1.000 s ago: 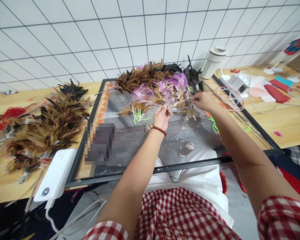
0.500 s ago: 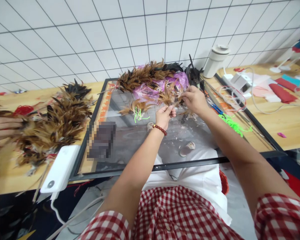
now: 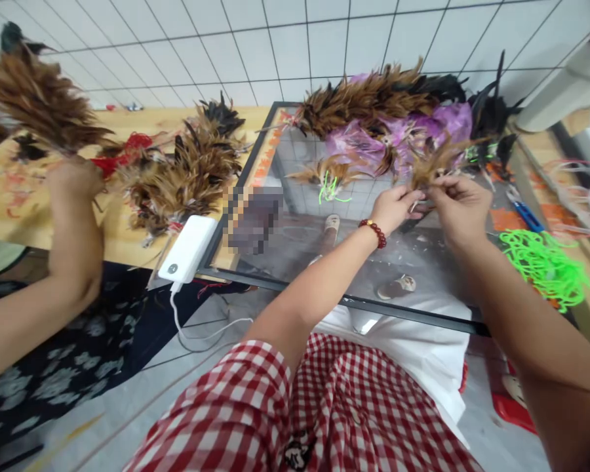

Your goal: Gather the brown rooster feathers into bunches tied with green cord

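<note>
My left hand (image 3: 394, 208), with a red bead bracelet on its wrist, and my right hand (image 3: 459, 204) meet above a glass-topped framed panel (image 3: 295, 288). Both pinch the stems of a small bundle of brown feathers (image 3: 435, 164) that fans upward between them. Behind the bundle lie a purple plastic bag (image 3: 358, 139) and a long pile of brown and black feathers (image 3: 373, 98). A smaller tuft tied with green cord (image 3: 330, 180) rests on the glass to the left.
Another person's hand (image 3: 73, 180) at the left lifts a big brown feather bunch (image 3: 34, 98). More feathers (image 3: 187, 174) lie on the wooden table, beside a white power bank (image 3: 189, 246) with cable. Neon green cord (image 3: 545, 265) and blue scissors (image 3: 524, 216) sit right.
The view has swung left and closer. My right hand brought feathers to my left hand, and both now hold the bundle. The other person's hand has risen with a feather bunch.
</note>
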Demonstrator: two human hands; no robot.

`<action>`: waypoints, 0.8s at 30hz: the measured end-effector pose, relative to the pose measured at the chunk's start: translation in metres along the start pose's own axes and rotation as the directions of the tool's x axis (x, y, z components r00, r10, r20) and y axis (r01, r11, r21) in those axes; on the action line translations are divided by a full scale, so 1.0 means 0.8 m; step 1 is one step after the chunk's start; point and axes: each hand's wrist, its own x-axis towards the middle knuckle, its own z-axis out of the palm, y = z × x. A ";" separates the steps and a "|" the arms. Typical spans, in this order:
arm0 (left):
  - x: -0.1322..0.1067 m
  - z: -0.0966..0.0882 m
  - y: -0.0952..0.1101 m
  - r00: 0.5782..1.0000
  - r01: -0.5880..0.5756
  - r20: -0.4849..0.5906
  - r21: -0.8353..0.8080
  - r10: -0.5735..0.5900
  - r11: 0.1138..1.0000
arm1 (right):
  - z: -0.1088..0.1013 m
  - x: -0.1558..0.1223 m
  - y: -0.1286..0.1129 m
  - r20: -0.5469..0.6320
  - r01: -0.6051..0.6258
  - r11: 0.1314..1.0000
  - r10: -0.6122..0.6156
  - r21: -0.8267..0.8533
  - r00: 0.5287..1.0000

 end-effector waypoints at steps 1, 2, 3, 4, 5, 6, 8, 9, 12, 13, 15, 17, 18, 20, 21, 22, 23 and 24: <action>-0.001 0.000 0.000 1.000 0.001 0.024 0.030 -0.002 1.000 | 0.000 0.000 0.000 -0.015 0.001 1.000 -0.001 -0.023 1.000; -0.002 0.001 0.000 0.999 -0.003 0.039 0.055 0.001 0.998 | 0.000 -0.001 0.001 -0.021 0.001 0.999 -0.002 -0.042 1.000; -0.003 0.001 0.000 0.999 -0.010 0.046 0.071 0.007 0.997 | 0.000 -0.001 0.002 -0.023 -0.002 0.999 0.001 -0.050 1.000; -0.003 0.001 0.000 0.999 -0.017 0.045 0.079 0.014 0.997 | 0.000 -0.002 0.003 -0.018 -0.010 0.999 0.009 -0.046 1.000; -0.002 0.001 0.000 0.999 -0.024 0.037 0.079 0.021 0.997 | 0.000 -0.002 0.005 -0.006 -0.026 0.999 0.026 -0.032 1.000; -0.002 0.001 0.000 0.999 -0.030 0.026 0.076 0.028 0.997 | 0.000 -0.002 0.007 0.004 -0.050 0.999 0.050 -0.015 0.999; -0.002 0.002 0.001 0.999 -0.042 0.002 0.059 0.042 0.997 | 0.000 0.001 0.010 -0.013 -0.104 0.994 0.104 0.013 0.994; -0.002 0.002 0.001 0.999 -0.047 -0.013 0.046 0.048 0.998 | 0.000 0.003 0.011 -0.040 -0.122 0.992 0.123 0.030 0.992; -0.002 0.003 0.002 0.997 -0.058 -0.049 0.007 0.058 0.998 | -0.001 0.013 0.017 -0.122 -0.090 0.991 0.102 0.100 0.987; -0.001 0.003 0.002 0.997 -0.059 -0.052 0.000 0.059 0.998 | -0.002 0.017 0.019 -0.143 -0.057 0.991 0.075 0.125 0.987; 0.000 0.003 0.001 0.997 -0.056 -0.044 -0.004 0.056 0.998 | -0.005 0.024 0.024 -0.185 -0.011 0.990 0.038 0.144 0.982; 0.002 0.003 0.000 0.998 -0.050 -0.041 -0.009 0.050 0.999 | -0.007 0.028 0.027 -0.218 -0.011 0.992 0.038 0.125 0.975; 0.003 0.002 -0.001 0.998 -0.048 -0.042 -0.015 0.048 0.999 | -0.007 0.027 0.027 -0.214 -0.018 0.993 0.043 0.115 0.976; 0.004 0.002 -0.003 0.998 -0.050 -0.042 -0.033 0.049 0.998 | -0.008 0.023 0.026 -0.149 -0.041 0.993 0.057 0.109 0.987; 0.005 0.001 -0.004 0.998 -0.051 -0.038 -0.042 0.049 0.998 | -0.008 0.020 0.025 -0.096 -0.060 0.991 0.072 0.123 0.993; 0.006 0.001 -0.005 0.998 -0.050 -0.027 -0.049 0.049 0.998 | -0.008 0.016 0.023 -0.033 -0.089 0.986 0.094 0.143 0.995; 0.007 0.000 -0.006 0.999 -0.050 -0.016 -0.053 0.049 0.997 | -0.008 0.012 0.022 0.034 -0.125 0.980 0.121 0.157 0.992; 0.008 -0.001 -0.007 0.999 -0.045 -0.005 -0.052 0.045 0.998 | -0.008 0.008 0.021 0.091 -0.160 0.974 0.147 0.163 0.985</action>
